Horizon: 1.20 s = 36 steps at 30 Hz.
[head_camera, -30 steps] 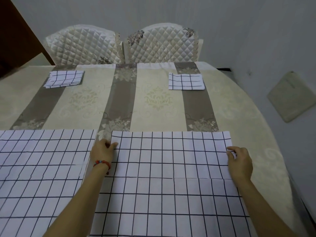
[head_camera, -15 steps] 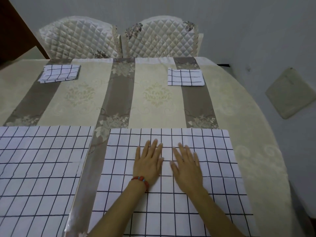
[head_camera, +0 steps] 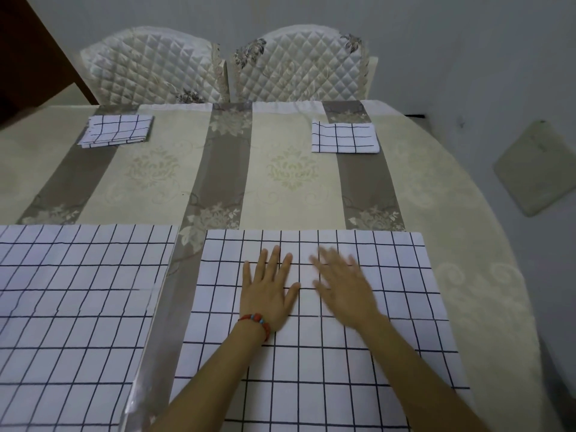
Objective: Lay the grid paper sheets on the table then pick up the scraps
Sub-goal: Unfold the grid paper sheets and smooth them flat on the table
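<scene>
A large white sheet with a black grid [head_camera: 405,307] lies flat on the table in front of me. My left hand [head_camera: 269,288], with a red bead bracelet at the wrist, presses flat on its middle, fingers straight. My right hand [head_camera: 343,285] lies flat beside it, fingers spread, blurred by motion. A second large grid sheet [head_camera: 78,307] lies spread out to the left. Two small folded grid pieces rest near the far edge, one at the far left [head_camera: 117,130], one at the far right [head_camera: 344,137].
The table [head_camera: 290,182] wears a cream and grey-brown striped cloth under clear plastic and curves away on the right. Two quilted white chairs [head_camera: 299,67] stand behind its far edge. A grey wall is at the right, a beige pad [head_camera: 536,166] leaning against it.
Both hands left the sheet's side edges and came to its middle, palms down. Since half a second ago the right hand has slid a little to the right across the sheet.
</scene>
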{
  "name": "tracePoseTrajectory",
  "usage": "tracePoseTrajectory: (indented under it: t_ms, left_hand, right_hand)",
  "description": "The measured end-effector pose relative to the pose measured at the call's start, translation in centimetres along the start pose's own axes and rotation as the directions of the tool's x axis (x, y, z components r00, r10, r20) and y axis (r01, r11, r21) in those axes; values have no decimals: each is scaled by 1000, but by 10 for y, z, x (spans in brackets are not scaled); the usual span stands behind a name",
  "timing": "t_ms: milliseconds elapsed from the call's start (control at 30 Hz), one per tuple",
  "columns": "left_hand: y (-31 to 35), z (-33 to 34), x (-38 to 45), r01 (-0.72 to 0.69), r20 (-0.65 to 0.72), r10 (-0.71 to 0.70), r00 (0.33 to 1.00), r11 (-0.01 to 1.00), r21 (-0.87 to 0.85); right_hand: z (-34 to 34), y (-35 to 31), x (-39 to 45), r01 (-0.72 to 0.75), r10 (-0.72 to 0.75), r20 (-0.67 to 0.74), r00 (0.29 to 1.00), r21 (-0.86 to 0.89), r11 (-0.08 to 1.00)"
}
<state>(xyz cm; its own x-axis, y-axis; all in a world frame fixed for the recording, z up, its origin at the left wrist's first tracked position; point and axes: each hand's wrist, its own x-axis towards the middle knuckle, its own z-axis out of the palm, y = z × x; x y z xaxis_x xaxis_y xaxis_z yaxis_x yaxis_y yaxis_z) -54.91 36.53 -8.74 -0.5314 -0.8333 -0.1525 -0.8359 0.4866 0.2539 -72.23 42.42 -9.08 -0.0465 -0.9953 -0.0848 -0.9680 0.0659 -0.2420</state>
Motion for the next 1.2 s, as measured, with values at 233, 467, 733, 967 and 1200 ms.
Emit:
tracePoseTrajectory:
  t_ms: [233, 467, 733, 967, 1200]
  left_hand:
    - [0, -1, -1, -3, -3, 3, 1000, 1000, 24]
    - [-2, 1, -1, 4, 5, -4, 1000, 1000, 12]
    - [10, -1, -4, 295, 0, -295, 955, 955, -26]
    - [35, 24, -69, -127, 34, 124, 992, 986, 112]
    - [-27, 7, -79, 231, -26, -232, 972, 973, -15]
  right_hand:
    - [-13, 20, -20, -560, 570, -210, 794, 112, 821]
    - [18, -24, -81, -439, 446, -118, 887, 84, 895]
    - [10, 15, -121, -572, 578, -151, 802, 81, 816]
    - [8, 14, -122, -572, 581, -124, 805, 102, 814]
    - [6, 17, -121, -548, 564, -127, 816, 141, 825]
